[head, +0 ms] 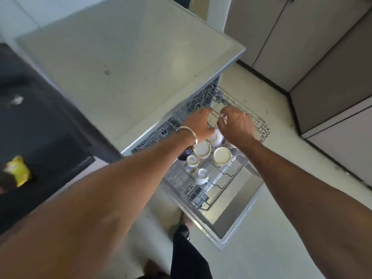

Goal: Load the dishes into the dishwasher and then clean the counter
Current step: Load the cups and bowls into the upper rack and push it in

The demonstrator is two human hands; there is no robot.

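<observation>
Head view: I see both hands over the rack (259, 125). My left hand (201, 125) and right hand (237, 125) curl around a white cup (218, 137), just beyond the upturned bowls (221, 156); exact grip I cannot tell.

small blue marks on upturned cup bases (192, 159), too blurred to read

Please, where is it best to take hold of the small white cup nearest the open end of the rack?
Probably from above: the small cup lies tilted, foot up, in the dishwasher rack. Pinch its narrow foot, or its body across the sides. Neighbouring cups leave little room elsewhere.
</observation>
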